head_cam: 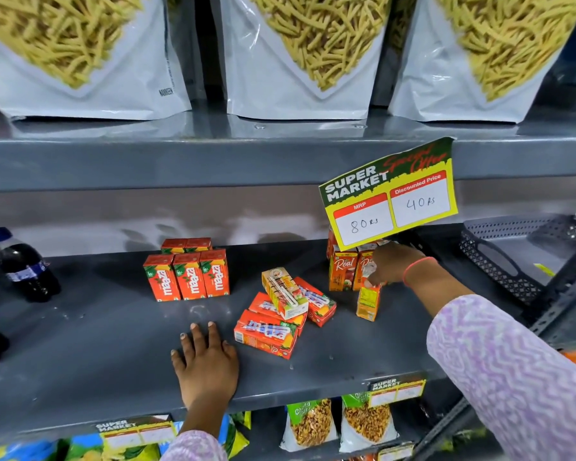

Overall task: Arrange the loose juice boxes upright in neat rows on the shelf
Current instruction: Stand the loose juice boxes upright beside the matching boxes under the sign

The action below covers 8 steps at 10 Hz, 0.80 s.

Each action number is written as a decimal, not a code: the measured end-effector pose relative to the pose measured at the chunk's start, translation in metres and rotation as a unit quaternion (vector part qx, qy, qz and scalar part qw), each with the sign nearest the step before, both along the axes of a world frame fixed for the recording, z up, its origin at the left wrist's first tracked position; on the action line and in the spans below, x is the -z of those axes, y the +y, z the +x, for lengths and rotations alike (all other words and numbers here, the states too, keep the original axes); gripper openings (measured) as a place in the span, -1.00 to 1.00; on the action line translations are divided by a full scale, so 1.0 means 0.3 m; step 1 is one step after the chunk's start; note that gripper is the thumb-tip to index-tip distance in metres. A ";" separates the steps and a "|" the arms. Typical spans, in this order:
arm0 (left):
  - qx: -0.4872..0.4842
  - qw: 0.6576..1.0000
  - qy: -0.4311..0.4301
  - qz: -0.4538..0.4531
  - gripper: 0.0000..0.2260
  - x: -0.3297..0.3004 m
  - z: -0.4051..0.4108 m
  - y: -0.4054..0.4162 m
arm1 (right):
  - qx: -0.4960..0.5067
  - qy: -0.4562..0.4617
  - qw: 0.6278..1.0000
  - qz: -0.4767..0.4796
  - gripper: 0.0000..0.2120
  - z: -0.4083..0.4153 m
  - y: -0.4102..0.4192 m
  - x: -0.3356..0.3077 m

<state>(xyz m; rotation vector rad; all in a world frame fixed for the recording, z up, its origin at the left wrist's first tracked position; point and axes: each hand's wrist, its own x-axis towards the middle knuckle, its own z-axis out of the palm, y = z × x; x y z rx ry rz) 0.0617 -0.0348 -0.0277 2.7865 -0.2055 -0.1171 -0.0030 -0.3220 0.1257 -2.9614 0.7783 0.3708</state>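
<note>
On the grey shelf [97,327]: right hand [391,264] clamped on the top of an upright juice box [368,302] just before the standing Real boxes [342,271]; left hand [207,361] flat, fingers spread, beside the loose heap [280,314]; Maaza row [187,277] upright behind.

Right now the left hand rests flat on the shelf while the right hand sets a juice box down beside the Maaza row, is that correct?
Not quite: the right hand sets its juice box by the Real cartons, not the Maaza row, as the head view shows. The left hand does rest flat.
</note>
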 end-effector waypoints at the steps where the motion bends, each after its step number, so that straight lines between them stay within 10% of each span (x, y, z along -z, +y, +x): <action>1: 0.000 1.000 -0.008 0.000 -0.52 0.001 -0.002 0.000 | 0.019 -0.013 0.999 0.039 -0.60 -0.003 -0.009 -0.003; 8: 0.002 1.000 -0.007 0.004 -0.52 -0.005 -0.006 -0.003 | 0.078 -0.186 0.978 -0.054 -0.51 0.029 0.147 -0.017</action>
